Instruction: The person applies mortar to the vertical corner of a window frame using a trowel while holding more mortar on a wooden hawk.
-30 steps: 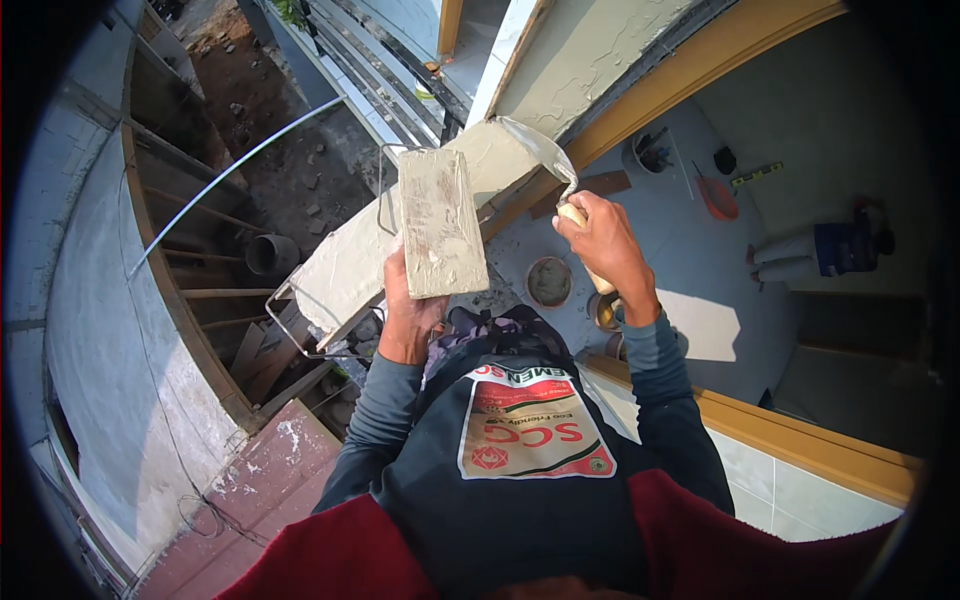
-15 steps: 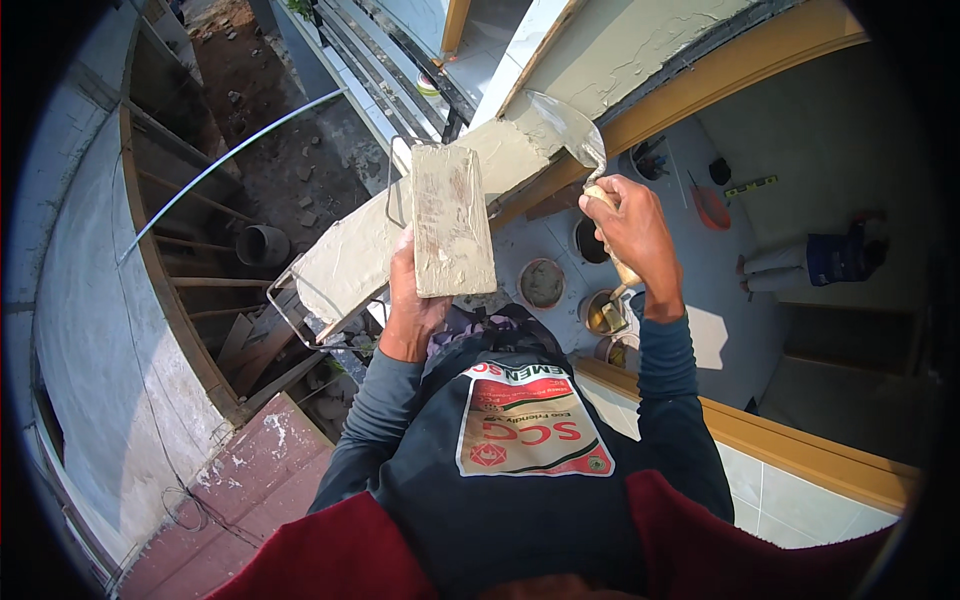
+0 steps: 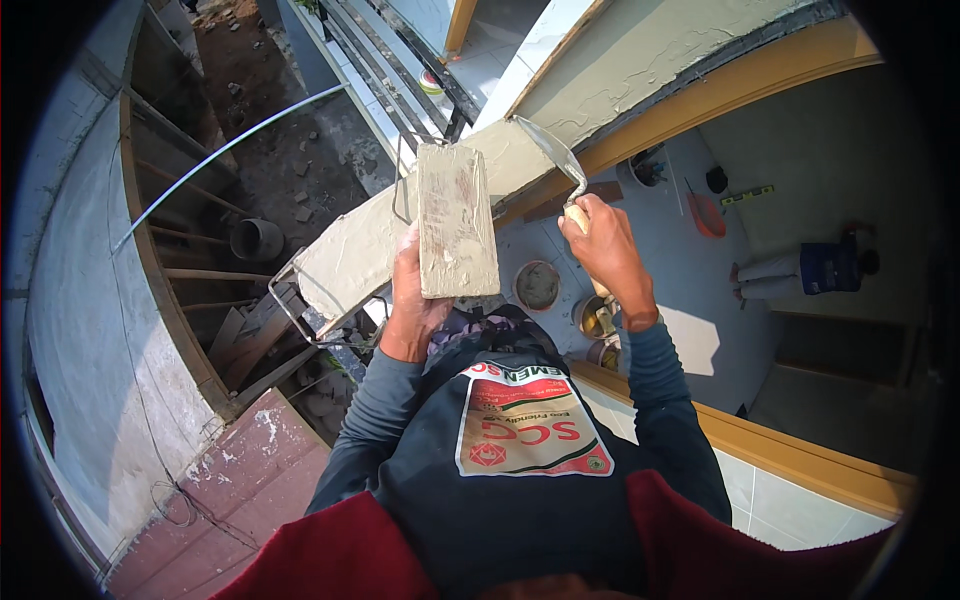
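Note:
My left hand (image 3: 407,312) is closed round a rectangular float (image 3: 458,225), whose flat face, coated in grey-beige mortar, is turned up. Wet plaster coats a narrow ledge (image 3: 350,258) that runs beneath and beyond the float. In my right hand (image 3: 610,250) is a trowel (image 3: 563,155), gripped by its pale wooden handle. Its metal blade is seen nearly edge-on against the plastered surface, where the ledge meets a plastered wall strip (image 3: 640,75). Bent metal rod clamps (image 3: 300,318) hold the ledge's near end.
Below right, a bucket of mortar (image 3: 538,285) and other containers (image 3: 594,316) stand on a tiled floor. A person (image 3: 815,271) is farther right, near a spirit level (image 3: 748,194) and an orange basin (image 3: 706,216). Left lie a concrete cylinder (image 3: 257,240), planks and a pale pipe (image 3: 225,160).
My right hand has moved left with the trowel, and the blade has turned from showing its face to nearly edge-on. The float in my left hand has barely shifted.

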The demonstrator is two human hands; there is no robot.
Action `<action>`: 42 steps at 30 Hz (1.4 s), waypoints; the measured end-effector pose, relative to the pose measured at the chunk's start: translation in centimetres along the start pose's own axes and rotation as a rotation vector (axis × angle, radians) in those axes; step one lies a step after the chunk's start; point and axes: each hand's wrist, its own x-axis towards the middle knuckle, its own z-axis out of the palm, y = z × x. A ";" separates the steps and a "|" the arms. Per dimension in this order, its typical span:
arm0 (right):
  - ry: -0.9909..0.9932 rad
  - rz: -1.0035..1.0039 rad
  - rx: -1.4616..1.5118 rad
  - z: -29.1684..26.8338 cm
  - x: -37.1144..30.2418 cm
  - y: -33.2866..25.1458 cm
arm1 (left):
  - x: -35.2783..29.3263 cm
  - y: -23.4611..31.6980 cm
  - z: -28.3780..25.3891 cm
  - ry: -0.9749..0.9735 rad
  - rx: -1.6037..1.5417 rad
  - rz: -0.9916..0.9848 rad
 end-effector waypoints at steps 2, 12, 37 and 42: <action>-0.010 0.009 -0.021 0.2 0.4 -0.1 | 0.2 -0.1 -0.3 0.011 -0.071 0.005; 0.041 0.067 0.073 -2.9 0.3 -1.1 | 0.2 0.3 0.0 0.014 -0.045 -0.020; -0.325 0.276 0.781 -0.7 -3.6 2.2 | -2.0 2.9 -2.0 0.036 0.057 0.060; -0.410 0.399 0.833 0.4 -1.4 2.7 | -3.7 4.2 -0.3 0.156 0.068 0.132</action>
